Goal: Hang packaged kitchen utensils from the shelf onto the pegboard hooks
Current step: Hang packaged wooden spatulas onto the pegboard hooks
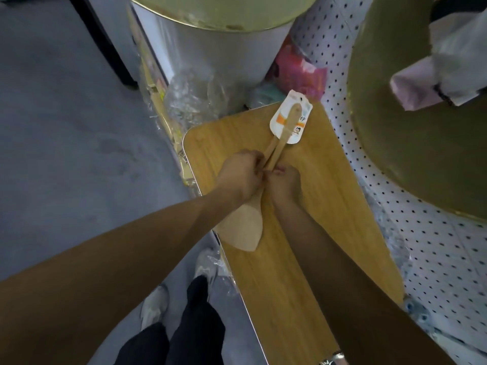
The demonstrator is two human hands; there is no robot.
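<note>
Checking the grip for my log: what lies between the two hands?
In the head view, the wooden utensil handles run between the left hand and right hand, both gripping them above the wooden shelf.

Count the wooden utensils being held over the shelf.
2: two wooden spatulas, handles side by side, gripped by the left hand and right hand, ending at one label card. Only one blade shows; the other may be hidden.

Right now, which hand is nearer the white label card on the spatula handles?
Left, narrowly. The left hand grips the handles just below the label card; the right hand pinches them slightly lower, toward the wide blade.
</note>
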